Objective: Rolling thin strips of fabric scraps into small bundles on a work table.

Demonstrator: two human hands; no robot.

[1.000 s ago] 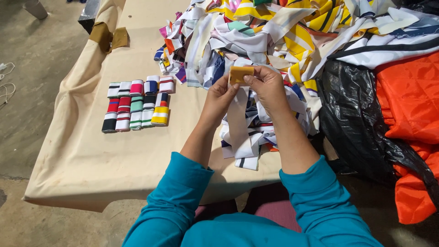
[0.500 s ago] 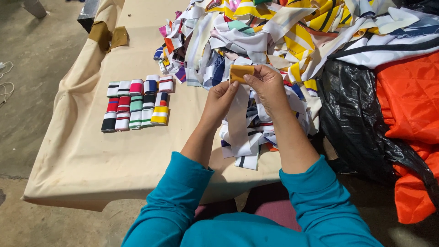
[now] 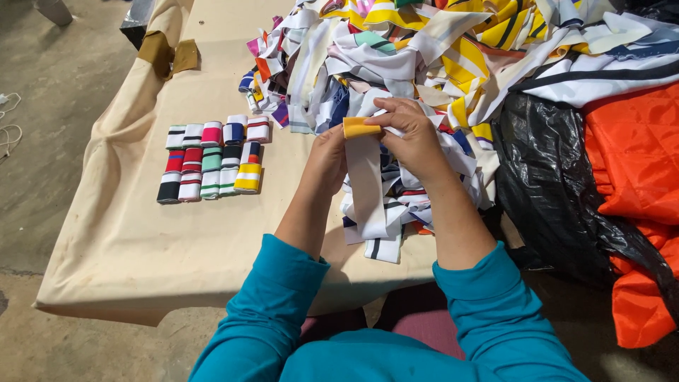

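Both hands meet above the near edge of the cloth-covered table (image 3: pixel 141 247), pinching one strip of white ribbed fabric with a yellow end (image 3: pixel 362 127). The left hand (image 3: pixel 327 159) grips it from 9 o'clock, the right hand (image 3: pixel 414 134) from 3 o'clock, fingers closed on the yellow fold; the white tail hangs toward 6 o'clock. At 9 o'clock lie two rows of folded striped bands (image 3: pixel 212 159). At 12 o'clock sprawls a heap of striped fabric strips (image 3: pixel 424 49). At 3 o'clock sit black plastic sheeting (image 3: pixel 544 177) and orange quilted fabric (image 3: pixel 629 155).
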